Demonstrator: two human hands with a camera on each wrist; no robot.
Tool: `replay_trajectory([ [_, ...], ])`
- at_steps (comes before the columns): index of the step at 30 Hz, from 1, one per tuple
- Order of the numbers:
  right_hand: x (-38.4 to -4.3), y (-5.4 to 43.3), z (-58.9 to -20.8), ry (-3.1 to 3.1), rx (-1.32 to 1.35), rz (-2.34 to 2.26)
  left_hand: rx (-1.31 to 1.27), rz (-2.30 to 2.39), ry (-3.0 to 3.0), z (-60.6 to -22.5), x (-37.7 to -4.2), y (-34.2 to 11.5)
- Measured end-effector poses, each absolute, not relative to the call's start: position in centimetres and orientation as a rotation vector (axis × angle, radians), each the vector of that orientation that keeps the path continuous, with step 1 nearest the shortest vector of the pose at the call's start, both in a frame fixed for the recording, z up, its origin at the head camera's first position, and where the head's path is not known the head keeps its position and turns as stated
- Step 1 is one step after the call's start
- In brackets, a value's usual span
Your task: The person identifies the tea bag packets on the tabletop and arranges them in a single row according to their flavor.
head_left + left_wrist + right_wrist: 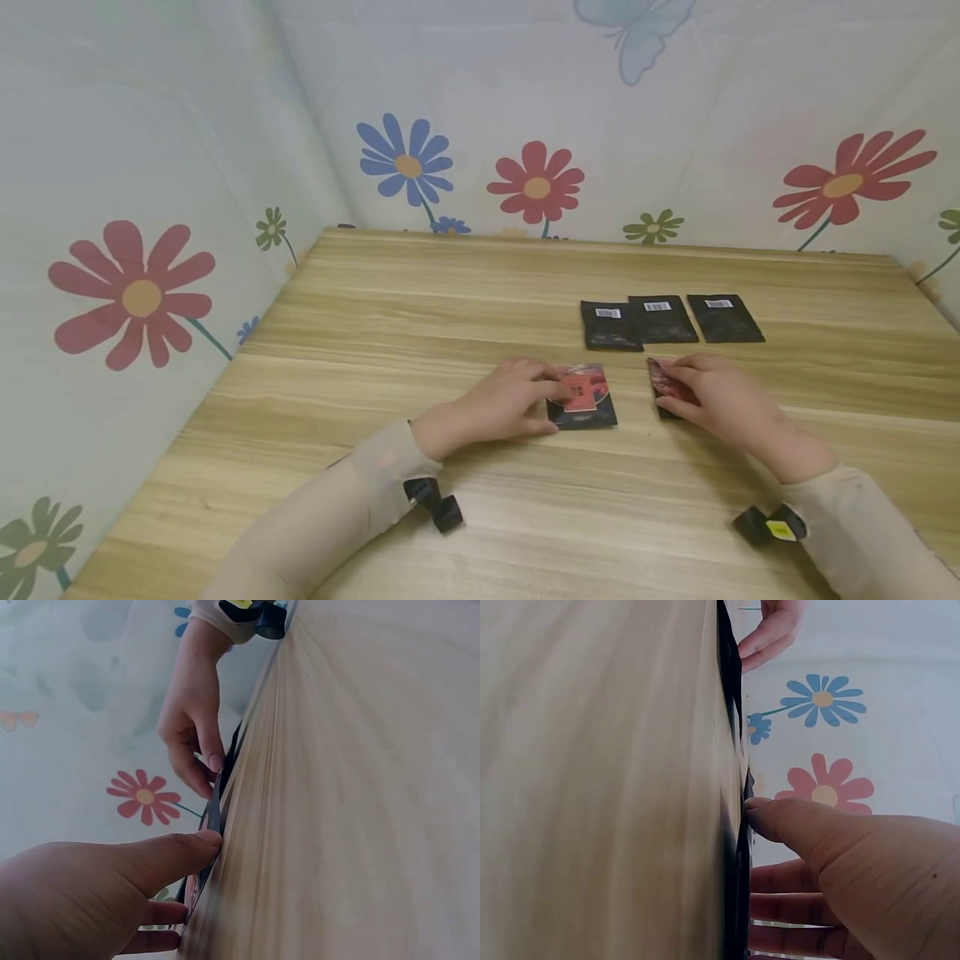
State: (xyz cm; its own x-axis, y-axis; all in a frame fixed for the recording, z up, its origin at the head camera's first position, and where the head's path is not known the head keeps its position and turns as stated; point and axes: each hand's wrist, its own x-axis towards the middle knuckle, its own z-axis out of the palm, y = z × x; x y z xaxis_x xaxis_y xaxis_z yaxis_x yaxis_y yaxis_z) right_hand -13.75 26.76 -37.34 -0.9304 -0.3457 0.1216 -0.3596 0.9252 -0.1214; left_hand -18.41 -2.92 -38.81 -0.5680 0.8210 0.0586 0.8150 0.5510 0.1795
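Observation:
In the head view my left hand point(506, 400) holds a flat black sachet point(581, 417) by its left side. The thumb is at the lower corner and the fingers lie over the printed front. That front carries a red label and a colourful picture. To its right my right hand point(723, 408) grips a second sachet point(657, 375) with a reddish front, largely hidden under the fingers. Its thumb is at the sachet's lower part. In the left wrist view the left thumb point(184, 855) meets the sachet's edge. The right wrist view shows the right thumb point(787, 825) against a dark sachet edge.
Behind the hands lie three black sachets with white barcode labels: a left one point(611, 333), a middle one point(663, 327) overlapping it, and a right one point(726, 323). All rest on a wood-grain table point(420, 300). A flower-printed curtain point(465, 83) borders the back and left.

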Motion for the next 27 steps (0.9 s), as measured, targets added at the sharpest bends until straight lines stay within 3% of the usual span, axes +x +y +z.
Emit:
replay_trajectory([
  [27, -13.8, 22.7, -37.4, -2.914, 0.663, 0.195, 1.367, 0.298, 2.714, -38.1, -19.4, -8.1],
])
